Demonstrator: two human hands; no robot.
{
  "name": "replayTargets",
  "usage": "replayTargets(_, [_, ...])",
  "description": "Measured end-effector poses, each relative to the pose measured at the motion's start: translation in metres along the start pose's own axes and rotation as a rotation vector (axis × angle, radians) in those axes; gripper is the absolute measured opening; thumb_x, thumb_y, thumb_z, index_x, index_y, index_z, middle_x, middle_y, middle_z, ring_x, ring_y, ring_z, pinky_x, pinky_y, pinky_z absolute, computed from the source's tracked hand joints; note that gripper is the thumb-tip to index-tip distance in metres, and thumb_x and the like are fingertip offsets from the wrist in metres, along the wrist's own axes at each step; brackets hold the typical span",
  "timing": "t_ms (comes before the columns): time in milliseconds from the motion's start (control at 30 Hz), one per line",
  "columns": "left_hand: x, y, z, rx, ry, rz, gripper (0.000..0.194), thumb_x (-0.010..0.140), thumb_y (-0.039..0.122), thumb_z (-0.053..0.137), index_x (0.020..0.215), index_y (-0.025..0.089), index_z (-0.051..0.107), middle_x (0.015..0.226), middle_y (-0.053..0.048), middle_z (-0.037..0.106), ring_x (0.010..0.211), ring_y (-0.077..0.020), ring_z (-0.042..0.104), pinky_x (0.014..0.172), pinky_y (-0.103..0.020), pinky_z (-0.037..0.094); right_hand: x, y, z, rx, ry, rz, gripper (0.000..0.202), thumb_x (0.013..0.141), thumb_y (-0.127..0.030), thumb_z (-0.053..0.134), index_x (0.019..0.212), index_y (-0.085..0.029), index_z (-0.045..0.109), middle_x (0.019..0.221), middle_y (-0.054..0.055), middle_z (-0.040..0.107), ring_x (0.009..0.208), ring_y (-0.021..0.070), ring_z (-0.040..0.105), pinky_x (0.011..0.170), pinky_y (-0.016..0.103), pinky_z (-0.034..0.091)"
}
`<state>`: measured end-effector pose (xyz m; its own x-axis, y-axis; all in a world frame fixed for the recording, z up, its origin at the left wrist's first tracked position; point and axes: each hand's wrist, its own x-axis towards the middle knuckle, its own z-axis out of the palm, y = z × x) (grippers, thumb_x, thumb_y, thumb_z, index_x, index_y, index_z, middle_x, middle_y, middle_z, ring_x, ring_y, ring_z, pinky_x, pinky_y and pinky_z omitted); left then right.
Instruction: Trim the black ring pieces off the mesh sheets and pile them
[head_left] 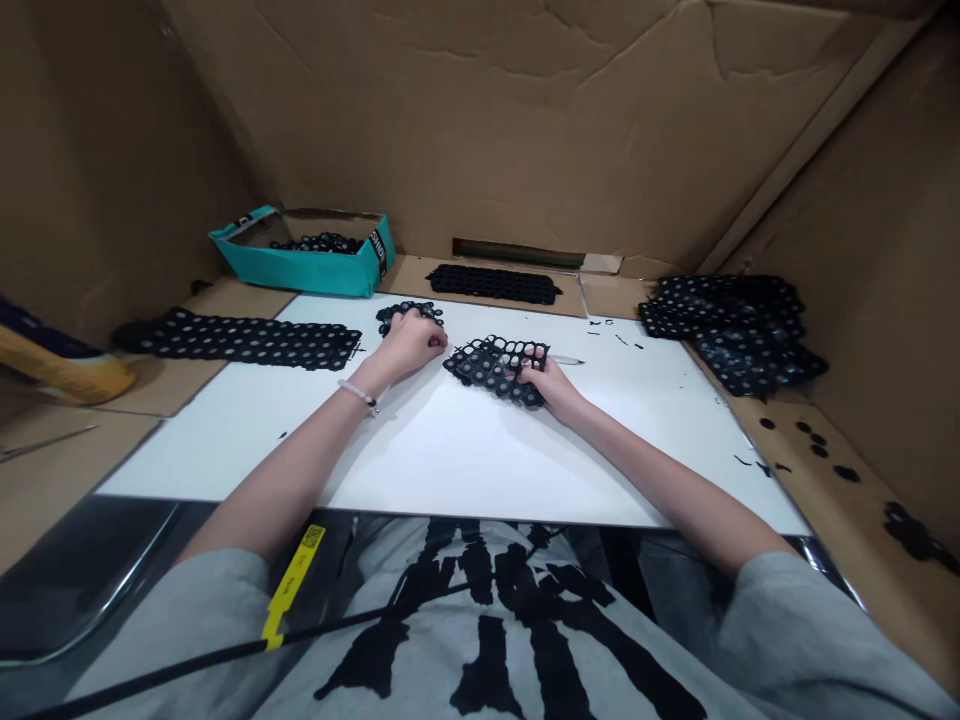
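Observation:
My right hand [551, 385] grips a black perforated sheet [487, 375] by its right end, just above the white board [420, 440]. Open holes run along the sheet's far edge, while pale round centres fill its nearer part. My left hand [409, 348] is closed, thumb and fingers pressed together, a little left of that sheet. Whatever its fingertips hold is too small to make out. Right behind the left hand lies a small heap of black rings or discs [405, 310]. A thin pointed tool [568, 360] rests on the board, partly hidden by the right hand.
A teal box [300, 268] with black pieces stands at back left. One dotted black strip [240, 338] lies left, another black strip [491, 283] at the back. Dotted sheets [742, 320] are piled at right, near loose black discs [819, 450]. Cardboard walls [480, 130] enclose the board.

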<state>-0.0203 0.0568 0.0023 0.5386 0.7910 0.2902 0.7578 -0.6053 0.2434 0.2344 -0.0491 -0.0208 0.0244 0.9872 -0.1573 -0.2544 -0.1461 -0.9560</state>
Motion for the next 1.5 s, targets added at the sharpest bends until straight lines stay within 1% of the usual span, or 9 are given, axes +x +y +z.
replayTargets(133, [-0.001,0.019,-0.003,-0.046,0.071,0.032,0.019,0.084,0.032,0.059,0.087,0.022,0.075,0.089,-0.009,0.074,0.096,-0.0311,0.053,0.087,-0.045,0.032,-0.002,-0.001,0.001,-0.006,-0.007,0.001,0.048,0.050,-0.016,0.066,0.091,-0.027,0.045,0.068,-0.009,0.049,0.094,0.0244,0.068,0.088,0.035,0.046])
replayTargets(300, [-0.008,0.065,-0.001,-0.235,-0.004,0.196,0.030,0.083,0.051,0.067,0.091,0.022,0.074,0.092,-0.006,0.074,0.096,-0.0275,0.054,0.091,-0.041,0.035,-0.003,0.003,0.002,-0.055,-0.058,-0.081,0.047,0.055,-0.021,0.069,0.096,-0.026,0.047,0.085,-0.004,0.066,0.096,0.0217,0.066,0.094,0.037,0.046])
replayTargets(467, [-0.012,0.080,0.014,-0.352,0.009,0.099,0.027,0.078,0.048,0.072,0.082,0.022,0.074,0.084,-0.005,0.075,0.092,-0.0258,0.059,0.084,-0.037,0.041,-0.003,0.007,0.001,-0.150,-0.083,-0.151,0.047,0.058,-0.022,0.069,0.102,-0.026,0.051,0.090,-0.004,0.068,0.094,0.0205,0.064,0.094,0.038,0.047])
replayTargets(633, [-0.002,0.066,0.014,-0.523,-0.057,-0.012,0.021,0.077,0.039,0.069,0.076,0.020,0.077,0.077,-0.004,0.076,0.074,-0.0211,0.065,0.070,-0.031,0.045,-0.005,0.007,0.006,-0.078,-0.087,-0.072,0.051,0.053,-0.018,0.064,0.101,-0.027,0.050,0.089,-0.002,0.067,0.098,0.0240,0.065,0.087,0.040,0.050])
replayTargets(900, [0.008,0.005,-0.012,-0.463,0.300,-0.295,0.020,0.075,0.038,0.071,0.079,0.019,0.076,0.082,-0.006,0.077,0.077,-0.0226,0.066,0.073,-0.033,0.046,-0.005,0.000,0.005,0.000,-0.071,-0.030,0.044,0.049,-0.014,0.057,0.091,-0.026,0.048,0.091,-0.003,0.063,0.092,0.0225,0.067,0.086,0.036,0.047])
replayTargets(1133, [0.003,-0.011,0.000,-0.157,0.262,-0.214,0.012,0.072,0.034,0.078,0.072,0.022,0.075,0.081,-0.009,0.073,0.102,-0.0342,0.052,0.091,-0.050,0.036,-0.008,-0.007,0.003,0.005,-0.112,0.004,0.031,0.056,-0.019,0.066,0.079,-0.025,0.046,0.085,-0.002,0.069,0.098,0.0243,0.065,0.088,0.035,0.047])
replayTargets(1267, [0.001,0.008,-0.003,-0.091,0.266,-0.086,0.016,0.081,0.036,0.071,0.083,0.022,0.075,0.094,-0.011,0.072,0.105,-0.0337,0.048,0.093,-0.050,0.033,-0.005,-0.003,0.000,-0.071,-0.060,-0.037,0.038,0.059,-0.028,0.080,0.074,-0.023,0.045,0.081,-0.001,0.068,0.091,0.0211,0.064,0.088,0.035,0.046])
replayTargets(1400, [-0.004,0.046,-0.003,-0.275,0.079,0.116,0.027,0.083,0.048,0.068,0.089,0.023,0.075,0.087,-0.006,0.072,0.093,-0.0267,0.053,0.087,-0.041,0.038,-0.002,0.003,-0.002,-0.072,-0.026,-0.091,0.049,0.054,-0.032,0.087,0.073,-0.023,0.043,0.073,-0.005,0.061,0.079,0.0170,0.059,0.082,0.033,0.047])
replayTargets(1500, [-0.012,0.074,0.006,-0.273,0.025,0.143,0.027,0.079,0.046,0.073,0.093,0.023,0.074,0.089,-0.005,0.073,0.095,-0.0274,0.054,0.087,-0.041,0.039,-0.003,0.002,-0.001,-0.044,-0.020,-0.082,0.047,0.054,-0.031,0.087,0.075,-0.023,0.045,0.071,-0.007,0.059,0.074,0.0150,0.058,0.077,0.031,0.046])
